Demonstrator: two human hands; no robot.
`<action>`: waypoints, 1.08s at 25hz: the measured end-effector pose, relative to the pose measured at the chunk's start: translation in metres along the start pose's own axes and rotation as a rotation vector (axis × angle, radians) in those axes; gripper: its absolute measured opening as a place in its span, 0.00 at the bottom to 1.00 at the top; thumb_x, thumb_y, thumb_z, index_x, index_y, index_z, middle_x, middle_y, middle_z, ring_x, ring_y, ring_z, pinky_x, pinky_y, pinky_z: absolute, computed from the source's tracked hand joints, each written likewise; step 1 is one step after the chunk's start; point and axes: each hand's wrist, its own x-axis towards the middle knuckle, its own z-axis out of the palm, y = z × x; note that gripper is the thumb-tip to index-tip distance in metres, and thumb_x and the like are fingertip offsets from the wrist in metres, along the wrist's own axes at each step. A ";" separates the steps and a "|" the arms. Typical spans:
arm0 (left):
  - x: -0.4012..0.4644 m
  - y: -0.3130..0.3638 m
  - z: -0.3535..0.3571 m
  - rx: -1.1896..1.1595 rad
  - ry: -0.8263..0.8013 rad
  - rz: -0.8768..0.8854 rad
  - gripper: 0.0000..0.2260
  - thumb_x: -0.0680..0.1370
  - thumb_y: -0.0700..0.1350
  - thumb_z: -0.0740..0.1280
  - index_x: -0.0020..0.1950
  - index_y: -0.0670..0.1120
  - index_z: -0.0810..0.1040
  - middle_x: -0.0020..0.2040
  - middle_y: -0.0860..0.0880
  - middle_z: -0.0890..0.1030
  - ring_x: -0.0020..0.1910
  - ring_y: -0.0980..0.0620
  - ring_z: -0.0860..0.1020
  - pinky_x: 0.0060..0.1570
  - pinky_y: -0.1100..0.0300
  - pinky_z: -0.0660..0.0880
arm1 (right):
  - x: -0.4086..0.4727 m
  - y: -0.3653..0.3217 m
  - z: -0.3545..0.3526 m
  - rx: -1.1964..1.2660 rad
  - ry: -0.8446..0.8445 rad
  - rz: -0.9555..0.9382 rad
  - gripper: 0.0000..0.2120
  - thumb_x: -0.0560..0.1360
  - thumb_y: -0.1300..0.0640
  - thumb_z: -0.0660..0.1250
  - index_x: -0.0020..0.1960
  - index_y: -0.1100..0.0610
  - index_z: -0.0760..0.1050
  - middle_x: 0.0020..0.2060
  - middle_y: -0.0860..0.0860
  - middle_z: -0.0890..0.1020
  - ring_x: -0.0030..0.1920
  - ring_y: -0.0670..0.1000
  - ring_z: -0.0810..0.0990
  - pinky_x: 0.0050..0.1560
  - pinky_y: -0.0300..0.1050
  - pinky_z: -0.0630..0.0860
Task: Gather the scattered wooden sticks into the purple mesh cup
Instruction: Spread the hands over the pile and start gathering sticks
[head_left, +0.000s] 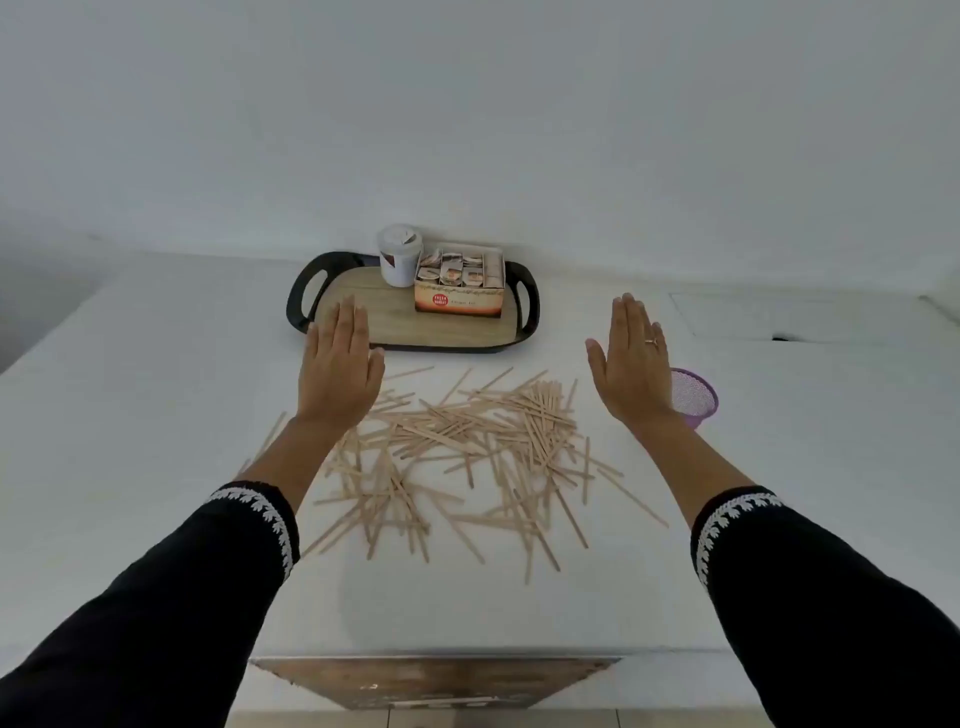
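Note:
Many thin wooden sticks (457, 441) lie scattered in a loose heap on the white table, between my two forearms. The purple mesh cup (693, 397) stands upright at the right of the heap, partly hidden behind my right hand. My left hand (340, 366) is held flat, palm down, fingers together, above the heap's far left edge. Stretched out flat in the same way, my right hand (631, 366) hovers at the heap's far right, just left of the cup. Neither hand holds anything.
A black-rimmed wooden tray (363, 322) sits at the back of the table with a white lidded cup (397, 254) and a box of tea (460, 283) on it. The table's front edge (436, 656) is near me, and a white wall rises behind.

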 end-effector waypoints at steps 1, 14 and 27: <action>-0.010 -0.001 0.009 -0.009 -0.019 -0.040 0.27 0.79 0.49 0.50 0.73 0.35 0.61 0.75 0.35 0.62 0.74 0.36 0.61 0.69 0.37 0.59 | -0.011 -0.002 0.007 -0.006 -0.040 0.021 0.28 0.81 0.50 0.53 0.75 0.66 0.54 0.74 0.62 0.60 0.74 0.60 0.59 0.73 0.58 0.58; -0.104 0.008 0.062 -0.071 -0.284 -0.139 0.29 0.79 0.52 0.43 0.72 0.36 0.66 0.74 0.38 0.64 0.74 0.37 0.59 0.72 0.40 0.54 | -0.125 -0.014 0.067 0.072 -0.368 0.122 0.26 0.80 0.50 0.55 0.73 0.64 0.60 0.72 0.61 0.65 0.73 0.59 0.62 0.72 0.59 0.60; -0.107 0.008 0.056 -0.108 -0.257 -0.121 0.29 0.79 0.51 0.43 0.72 0.39 0.67 0.74 0.39 0.65 0.74 0.40 0.60 0.71 0.41 0.56 | -0.141 -0.018 0.060 0.213 -0.076 0.518 0.18 0.78 0.64 0.58 0.67 0.66 0.69 0.66 0.60 0.74 0.73 0.61 0.62 0.72 0.57 0.56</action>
